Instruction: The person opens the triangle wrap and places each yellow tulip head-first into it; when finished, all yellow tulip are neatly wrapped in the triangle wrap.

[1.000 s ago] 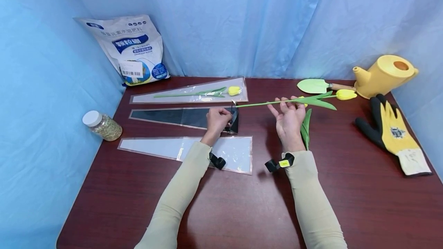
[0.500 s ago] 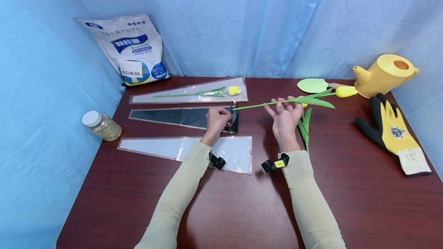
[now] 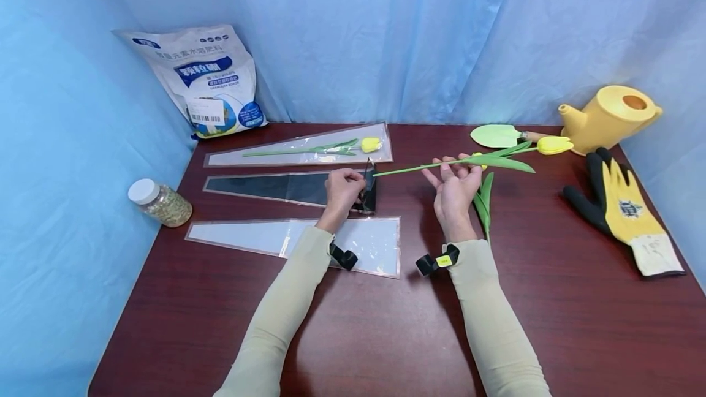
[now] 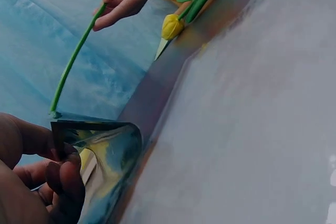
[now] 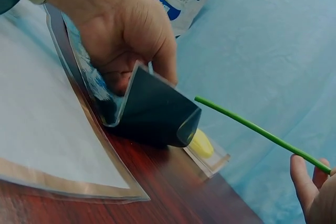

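Observation:
My left hand (image 3: 342, 195) pinches the upper film at the wide end of a black flower sleeve (image 3: 265, 187) and lifts it, so the mouth gapes. A yellow tulip with green leaves (image 3: 499, 162) lies across the fingers of my right hand (image 3: 458, 198), held by its stem and pointing left. In the left wrist view the stem (image 4: 73, 69) has its cut end at the corner of the sleeve's mouth. From the right wrist view the stem end (image 5: 202, 99) looks just outside the raised black film (image 5: 157, 111). Another tulip (image 3: 483, 201) lies partly hidden behind my right hand.
A clear-fronted sleeve (image 3: 220, 158) with a tulip inside lies at the back; a pale sleeve (image 3: 242, 233) lies in front. Around stand a fertilizer bag (image 3: 212, 84), a lidded jar (image 3: 165, 204), a trowel (image 3: 493, 136), a yellow watering can (image 3: 612, 118) and a work glove (image 3: 629, 213).
My right hand has shifted slightly left, bringing the stem end closer to the sleeve's mouth. My left hand keeps holding the film up in nearly the same place.

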Demonstrator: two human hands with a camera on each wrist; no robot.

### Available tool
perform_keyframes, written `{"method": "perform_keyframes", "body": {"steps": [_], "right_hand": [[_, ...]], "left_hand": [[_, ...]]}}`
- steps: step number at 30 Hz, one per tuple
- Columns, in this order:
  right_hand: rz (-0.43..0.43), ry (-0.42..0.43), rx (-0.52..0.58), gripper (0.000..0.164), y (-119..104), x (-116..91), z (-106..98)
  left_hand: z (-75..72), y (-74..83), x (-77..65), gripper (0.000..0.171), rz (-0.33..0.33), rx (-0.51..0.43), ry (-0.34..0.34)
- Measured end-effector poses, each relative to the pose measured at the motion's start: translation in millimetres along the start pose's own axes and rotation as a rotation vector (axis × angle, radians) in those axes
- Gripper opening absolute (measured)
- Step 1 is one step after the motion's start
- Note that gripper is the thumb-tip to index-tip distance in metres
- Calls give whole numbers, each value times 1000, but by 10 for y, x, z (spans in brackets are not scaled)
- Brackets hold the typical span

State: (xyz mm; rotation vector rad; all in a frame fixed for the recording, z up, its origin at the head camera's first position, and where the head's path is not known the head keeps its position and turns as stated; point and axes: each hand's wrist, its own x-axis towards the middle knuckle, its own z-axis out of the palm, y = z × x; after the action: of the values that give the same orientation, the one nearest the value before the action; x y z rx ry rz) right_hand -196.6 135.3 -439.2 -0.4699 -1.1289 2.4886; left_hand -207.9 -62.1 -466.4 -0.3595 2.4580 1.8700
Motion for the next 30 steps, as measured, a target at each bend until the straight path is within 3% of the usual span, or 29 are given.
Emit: {"method": "perform_keyframes", "body": {"steps": [8, 15, 24, 30], "right_hand": [[-18, -1, -8, 27, -5, -1, -4], [-52, 3, -13, 28, 5, 5, 0], [-118, -26, -102, 31, 77, -34, 12], [-133, -46, -106, 40, 154, -80, 28]], "left_hand": [[-9, 82, -41, 6, 43, 75, 19], [10, 86, -53, 8, 73, 64, 26], [12, 105, -77, 9, 123, 45, 33], [32, 134, -96, 10, 172, 48, 36]]}}
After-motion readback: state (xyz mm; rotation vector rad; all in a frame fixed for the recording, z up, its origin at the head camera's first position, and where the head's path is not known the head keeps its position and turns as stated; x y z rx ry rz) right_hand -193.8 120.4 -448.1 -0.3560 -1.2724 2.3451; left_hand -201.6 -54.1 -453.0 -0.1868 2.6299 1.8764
